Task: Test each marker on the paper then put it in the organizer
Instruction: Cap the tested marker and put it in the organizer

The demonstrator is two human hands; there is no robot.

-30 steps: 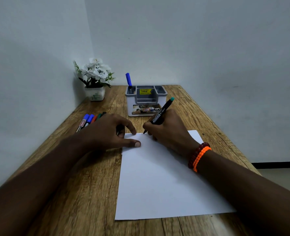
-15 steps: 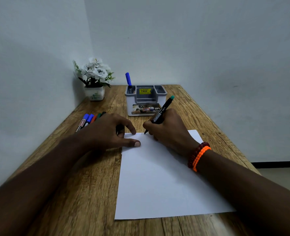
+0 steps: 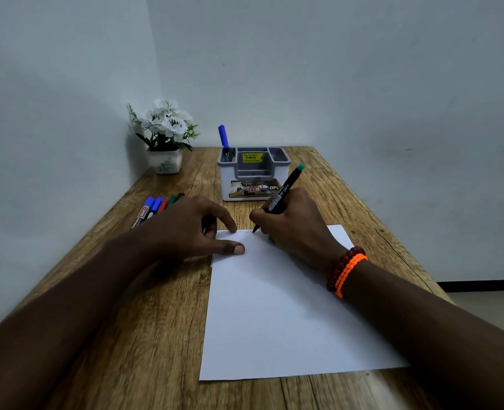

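Note:
A white sheet of paper (image 3: 277,315) lies on the wooden table. My right hand (image 3: 292,226) grips a black marker with a green end (image 3: 286,186), its tip touching the paper's top edge beside faint scribbles. My left hand (image 3: 191,229) rests flat on the paper's top left corner, fingers spread, holding nothing. Several capped markers (image 3: 153,207) lie in a row on the table left of that hand, partly hidden by it. The white and grey organizer (image 3: 253,176) stands behind the hands, with a blue marker (image 3: 223,137) upright in its left compartment.
A small white pot of white flowers (image 3: 164,140) stands in the back left corner against the wall. Walls close off the table at the left and back. The table's right edge (image 3: 392,232) drops to the floor.
The marker tip has shifted slightly along the paper's top edge and faint marks show there. My left hand has stayed in place.

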